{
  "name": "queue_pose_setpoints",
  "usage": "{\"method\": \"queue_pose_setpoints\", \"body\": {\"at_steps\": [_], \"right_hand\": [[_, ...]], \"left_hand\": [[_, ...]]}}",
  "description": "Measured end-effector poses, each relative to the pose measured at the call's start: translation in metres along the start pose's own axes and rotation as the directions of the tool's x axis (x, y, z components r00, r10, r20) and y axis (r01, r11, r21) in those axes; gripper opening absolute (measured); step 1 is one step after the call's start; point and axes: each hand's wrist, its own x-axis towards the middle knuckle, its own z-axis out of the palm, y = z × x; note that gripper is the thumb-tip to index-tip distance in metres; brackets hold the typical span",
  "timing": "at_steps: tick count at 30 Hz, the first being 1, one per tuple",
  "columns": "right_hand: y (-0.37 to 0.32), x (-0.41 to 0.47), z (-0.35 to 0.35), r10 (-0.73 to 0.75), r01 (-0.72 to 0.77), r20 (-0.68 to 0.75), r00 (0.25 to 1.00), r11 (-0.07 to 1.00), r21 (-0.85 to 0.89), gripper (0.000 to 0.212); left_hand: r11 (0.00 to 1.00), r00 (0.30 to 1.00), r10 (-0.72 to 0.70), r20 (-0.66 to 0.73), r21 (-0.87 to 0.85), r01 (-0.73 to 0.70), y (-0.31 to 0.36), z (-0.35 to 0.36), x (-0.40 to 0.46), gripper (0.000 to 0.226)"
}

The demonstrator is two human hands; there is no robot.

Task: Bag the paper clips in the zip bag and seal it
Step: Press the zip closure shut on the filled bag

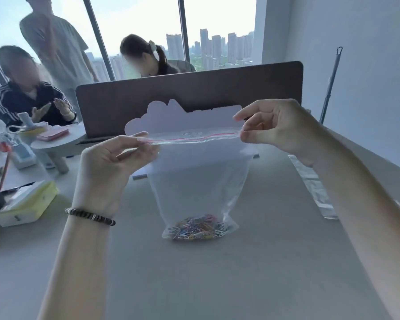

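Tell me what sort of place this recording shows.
Probably a high-rise office: a desk with a brown divider panel, floor-to-ceiling windows overlooking city towers, and other people seated at neighbouring tables.

Behind the grey desk point(240, 273) stands a brown divider panel point(194, 93), with 3 people beyond it and a yellow-green box point(26, 204) at left.

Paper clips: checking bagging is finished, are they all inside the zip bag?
In, as far as the view shows: the paper clips lie heaped at the bottom of the zip bag; none show loose on the table.
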Motion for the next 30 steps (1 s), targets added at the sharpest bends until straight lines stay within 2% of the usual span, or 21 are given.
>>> {"method": "queue_pose_setpoints", "body": {"at_steps": [3,8,11,21,24,27,30], "right_hand": [[0.007,0.015,0.001,0.006,-0.007,-0.032,0.999,1.0,-0.01,0.027],[0.01,0.024,-0.006,0.036,-0.036,-0.012,0.999,0.999,-0.01,0.026],[0.012,0.026,-0.012,0.045,-0.045,-0.009,0.999,0.999,-0.03,0.022],[0.019,0.032,-0.015,0.01,-0.025,-0.143,0.99,0.994,-0.106,0.016],[0.02,0.031,-0.009,0.006,-0.01,-0.07,0.998,0.998,-0.062,0.017],[0.018,0.027,-0.002,0.015,-0.015,0.002,1.0,0.998,-0.053,0.006],[0.021,0.026,0.001,0.013,-0.014,-0.019,1.0,0.998,-0.063,0.013]], "left_hand": [[0.999,0.999,-0.032,-0.024,-0.037,0.031,-0.005,0.002,0.006,0.004],[0.995,0.997,-0.074,-0.018,-0.066,0.073,0.002,0.006,0.018,0.006],[0.997,0.996,-0.08,-0.025,-0.021,0.079,0.003,0.009,0.024,0.006],[0.994,0.996,-0.071,-0.05,0.08,0.075,0.01,0.032,0.034,0.011],[0.994,0.995,-0.091,-0.048,0.053,0.093,0.009,0.036,0.032,0.015],[0.992,0.997,-0.082,-0.01,0.097,0.082,0.007,0.041,0.027,0.016],[0.992,0.996,-0.08,0.042,0.1,0.076,0.007,0.042,0.024,0.007]]}}
